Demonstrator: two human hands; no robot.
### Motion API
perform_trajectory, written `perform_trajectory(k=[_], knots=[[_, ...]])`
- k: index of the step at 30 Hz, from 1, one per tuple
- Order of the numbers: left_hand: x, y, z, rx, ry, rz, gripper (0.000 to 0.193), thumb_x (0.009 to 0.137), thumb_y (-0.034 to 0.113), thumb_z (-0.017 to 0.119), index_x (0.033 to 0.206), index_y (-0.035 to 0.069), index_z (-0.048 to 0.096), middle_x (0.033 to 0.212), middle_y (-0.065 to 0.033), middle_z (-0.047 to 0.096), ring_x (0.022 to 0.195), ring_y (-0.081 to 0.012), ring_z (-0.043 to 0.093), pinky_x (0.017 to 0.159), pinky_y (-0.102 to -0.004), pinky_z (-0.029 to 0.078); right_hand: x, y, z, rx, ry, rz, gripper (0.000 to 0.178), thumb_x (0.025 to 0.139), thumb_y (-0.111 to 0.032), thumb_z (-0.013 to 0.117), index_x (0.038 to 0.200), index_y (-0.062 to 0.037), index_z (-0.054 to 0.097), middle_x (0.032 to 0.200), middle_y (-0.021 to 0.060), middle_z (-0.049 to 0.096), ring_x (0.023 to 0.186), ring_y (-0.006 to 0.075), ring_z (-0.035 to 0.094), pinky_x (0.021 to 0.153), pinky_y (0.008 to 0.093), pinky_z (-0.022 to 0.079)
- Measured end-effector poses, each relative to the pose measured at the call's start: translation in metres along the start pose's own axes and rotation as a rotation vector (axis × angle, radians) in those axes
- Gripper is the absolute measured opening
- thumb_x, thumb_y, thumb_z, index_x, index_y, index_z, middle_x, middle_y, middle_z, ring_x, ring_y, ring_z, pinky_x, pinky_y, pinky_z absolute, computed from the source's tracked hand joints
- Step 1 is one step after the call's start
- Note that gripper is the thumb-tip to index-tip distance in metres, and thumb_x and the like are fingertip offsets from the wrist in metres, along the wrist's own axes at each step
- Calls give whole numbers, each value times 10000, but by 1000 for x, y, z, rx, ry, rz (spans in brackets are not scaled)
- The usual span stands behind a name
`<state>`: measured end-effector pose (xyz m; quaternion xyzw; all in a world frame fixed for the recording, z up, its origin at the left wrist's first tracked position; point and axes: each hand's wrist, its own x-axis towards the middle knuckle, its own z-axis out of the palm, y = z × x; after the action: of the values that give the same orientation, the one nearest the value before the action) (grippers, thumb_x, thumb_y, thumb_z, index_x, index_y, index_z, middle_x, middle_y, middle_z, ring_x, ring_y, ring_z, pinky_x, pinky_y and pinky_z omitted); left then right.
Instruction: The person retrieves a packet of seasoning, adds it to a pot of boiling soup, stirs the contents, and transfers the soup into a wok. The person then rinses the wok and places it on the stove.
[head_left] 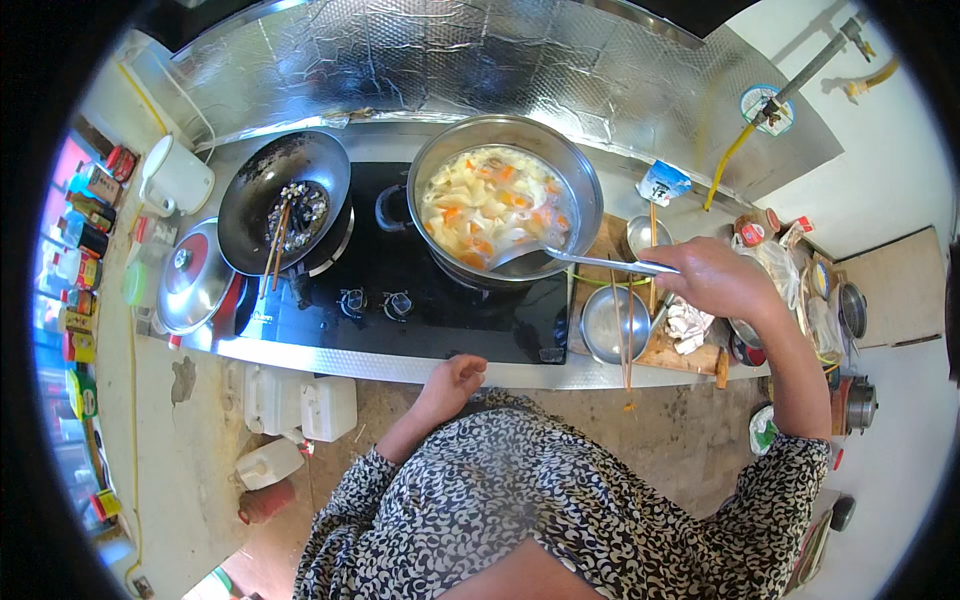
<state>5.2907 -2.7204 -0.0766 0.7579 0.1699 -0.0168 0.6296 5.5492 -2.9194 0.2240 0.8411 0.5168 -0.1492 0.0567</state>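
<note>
My right hand is closed around the handle of a metal ladle. The ladle's head dips at the near right rim of a large steel pot, partly in the broth. In the pot is a soup with pale yellow slices and orange pieces. Near the counter's front edge, my left hand is empty, its fingers loosely bent and the thumb apart. The pot stands on the right side of a black glass gas stove.
A dark wok with chopsticks and chopped bits sits on the left burner. Left of it are a lidded pan and a white jug. At right, a metal bowl rests on a wooden board. Plastic jugs stand below the counter.
</note>
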Motion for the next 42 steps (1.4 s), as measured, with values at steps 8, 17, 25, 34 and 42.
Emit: perform_trajectory(k=[8, 17, 25, 34, 42], knots=[[-8, 4, 1, 1, 40, -60, 266, 911, 129, 641, 1138, -9, 645, 1039, -120, 697, 929, -183, 653, 845, -315, 511, 22, -13, 41, -59, 52, -13, 387, 897, -157, 600, 1270, -59, 581, 817, 181, 664, 779, 355, 657, 653, 464, 507], [-8, -2, 2, -41, 30, -84, 277, 891, 102, 640, 1142, -14, 632, 1061, -157, 685, 988, -252, 669, 860, -342, 521, 51, -16, 78, -218, 225, -80, 566, 851, -50, 562, 1406, -21, 458, 774, 180, 628, 626, 333, 633, 539, 426, 506], [-11, -7, 4, -57, 29, -95, 270, 909, 90, 639, 1154, -23, 624, 1054, -107, 683, 957, -178, 658, 857, -299, 514, 90, 1, 93, -284, 273, 4, 478, 952, -183, 542, 1408, -59, 469, 796, 169, 595, 668, 317, 640, 561, 426, 505], [-11, -4, 4, -51, 41, -129, 271, 887, 82, 638, 1136, -23, 626, 1046, -152, 686, 953, -225, 668, 849, -327, 519, 117, 29, 71, -110, 243, 99, 416, 952, -230, 551, 1327, -50, 543, 856, 210, 657, 767, 373, 647, 683, 461, 514], [-10, -3, 6, -83, 30, -133, 297, 887, 79, 639, 1158, -39, 614, 1072, -171, 683, 1001, -239, 665, 880, -329, 514, 112, 65, 57, 60, 122, 102, 356, 945, -209, 538, 1255, -38, 570, 1037, 219, 660, 900, 421, 638, 831, 475, 499]])
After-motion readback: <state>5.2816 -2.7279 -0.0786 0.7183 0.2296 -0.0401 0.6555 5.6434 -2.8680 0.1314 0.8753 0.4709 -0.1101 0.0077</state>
